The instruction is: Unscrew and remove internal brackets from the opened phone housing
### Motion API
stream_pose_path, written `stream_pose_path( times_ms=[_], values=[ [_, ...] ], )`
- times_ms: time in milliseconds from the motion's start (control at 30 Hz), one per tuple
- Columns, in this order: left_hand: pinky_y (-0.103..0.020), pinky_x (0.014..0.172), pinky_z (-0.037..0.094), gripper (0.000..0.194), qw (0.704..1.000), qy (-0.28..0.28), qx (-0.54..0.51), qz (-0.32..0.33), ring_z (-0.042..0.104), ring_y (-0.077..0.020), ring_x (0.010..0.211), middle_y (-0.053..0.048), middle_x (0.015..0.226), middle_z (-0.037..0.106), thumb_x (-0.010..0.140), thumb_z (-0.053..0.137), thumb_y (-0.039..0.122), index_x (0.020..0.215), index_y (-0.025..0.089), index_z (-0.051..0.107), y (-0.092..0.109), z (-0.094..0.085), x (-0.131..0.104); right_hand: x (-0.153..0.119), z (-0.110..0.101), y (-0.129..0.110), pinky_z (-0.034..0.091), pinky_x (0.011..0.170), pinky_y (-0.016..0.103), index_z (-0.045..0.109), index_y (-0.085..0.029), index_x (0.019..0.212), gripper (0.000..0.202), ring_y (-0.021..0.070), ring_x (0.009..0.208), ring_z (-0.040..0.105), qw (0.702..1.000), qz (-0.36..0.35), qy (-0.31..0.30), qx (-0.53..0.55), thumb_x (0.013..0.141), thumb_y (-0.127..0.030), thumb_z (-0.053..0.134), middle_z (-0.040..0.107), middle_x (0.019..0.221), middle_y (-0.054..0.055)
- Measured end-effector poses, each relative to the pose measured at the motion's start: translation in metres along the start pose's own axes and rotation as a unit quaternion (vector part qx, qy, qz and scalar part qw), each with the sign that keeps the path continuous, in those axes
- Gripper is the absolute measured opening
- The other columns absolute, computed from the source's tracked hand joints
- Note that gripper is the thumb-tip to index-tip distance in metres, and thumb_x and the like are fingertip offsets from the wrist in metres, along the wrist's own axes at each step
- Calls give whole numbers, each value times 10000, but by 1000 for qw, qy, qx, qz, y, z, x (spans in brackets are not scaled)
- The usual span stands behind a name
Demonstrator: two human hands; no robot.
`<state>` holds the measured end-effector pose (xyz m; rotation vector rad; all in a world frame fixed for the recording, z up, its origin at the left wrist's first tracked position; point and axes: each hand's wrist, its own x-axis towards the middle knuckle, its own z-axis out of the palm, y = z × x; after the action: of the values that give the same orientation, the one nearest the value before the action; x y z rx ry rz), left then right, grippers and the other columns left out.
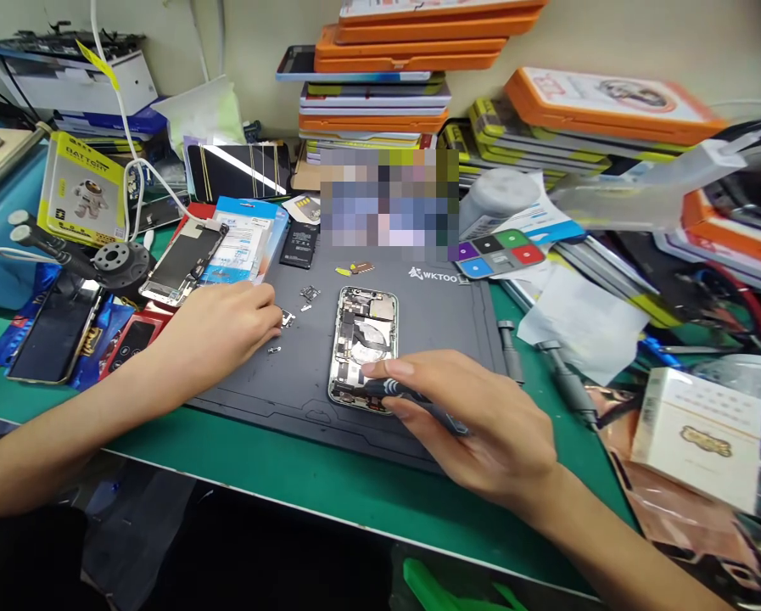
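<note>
An opened phone body [366, 344] lies on the dark grey work mat [431, 314], its inner parts showing. Over its lower right corner, my right hand [475, 416] holds a dark screwdriver-like tool [418, 395] between thumb and fingers. To the left, my left hand [240, 327] rests at the mat's left side with its fingers pressed together beside small metal parts [288, 319]; whatever the fingertips hold is hidden. Further small parts [309, 294] lie between that hand and the phone body. A black battery [299, 244] and a yellow-tipped flex piece [355, 269] lie farther back.
A detached phone screen [186, 259] lies behind my left hand, near a round grey stand [122, 265]. Orange cases [411, 51] are stacked at the back. At the right are a colored tray [500, 254], a grey tool [567, 382] and a white box [698, 437].
</note>
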<state>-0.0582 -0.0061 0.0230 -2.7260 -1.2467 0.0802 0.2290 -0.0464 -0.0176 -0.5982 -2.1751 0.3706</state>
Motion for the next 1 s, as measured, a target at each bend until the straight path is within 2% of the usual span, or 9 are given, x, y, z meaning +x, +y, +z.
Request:
stream_pose_path(
  times_ms=[100,267,433,533,600,667,833,900,1000],
  values=[
    [-310,606,386,155,1000,18,17,-1,648,-203,786,-34,927,671,1011,608,246,953,169,730,3,2,0,-1,1,0,615,863,348,505,-175,1489,678,206,1047,727,1000,0,-10,8,867,73,610,770,1157,113],
    [-319,599,391,142,999,27,40,10,648,-204,777,-36,937,662,1008,577,187,972,160,711,6,5,1,-4,3,1,618,876,403,355,-225,1593,785,229,1109,716,999,21,-31,30,887,73,524,752,1219,116],
    [-319,590,387,154,996,45,69,33,636,-201,747,-31,893,635,1011,555,199,897,167,654,9,5,2,-2,2,2,620,807,356,423,-273,1558,749,202,983,727,1000,11,-10,-4,898,28,610,766,1104,69],
    [-302,559,356,164,994,94,57,13,649,-186,760,-50,968,660,1033,516,237,935,162,623,9,4,3,-1,2,3,612,787,347,421,-262,1563,742,202,932,720,999,5,0,-35,904,-11,653,761,1050,70],
    [-287,547,339,154,990,136,21,-13,661,-174,789,-56,1015,674,1044,490,253,980,165,598,10,2,3,-1,1,2,613,812,350,387,-267,1584,741,200,966,717,999,3,-6,-37,926,1,596,756,1071,75],
    [-268,553,345,118,985,163,-49,-35,652,-153,765,-23,946,675,1039,482,255,1013,177,567,11,0,3,-1,1,2,615,832,341,372,-274,1592,748,193,1009,717,999,1,-10,-32,930,28,545,753,1108,78],
    [-221,532,347,93,950,159,-250,-99,493,-83,533,67,709,579,1004,432,236,952,203,502,19,-4,5,0,-1,-1,609,824,313,468,-248,1536,694,186,962,726,999,0,-4,-46,913,29,600,764,1049,64],
    [-219,525,333,145,943,158,-275,-100,456,-84,511,69,658,549,986,400,239,875,209,490,23,-4,5,0,-2,-1,611,854,338,445,-254,1552,703,199,1005,728,999,9,-7,-43,921,31,570,767,1080,68],
    [-216,536,336,180,942,142,-299,-56,468,-85,523,65,630,545,962,423,248,802,206,495,30,0,5,0,-2,-1,617,827,341,437,-285,1556,708,205,994,738,999,21,1,-45,929,20,562,776,1085,55]
  ],
)
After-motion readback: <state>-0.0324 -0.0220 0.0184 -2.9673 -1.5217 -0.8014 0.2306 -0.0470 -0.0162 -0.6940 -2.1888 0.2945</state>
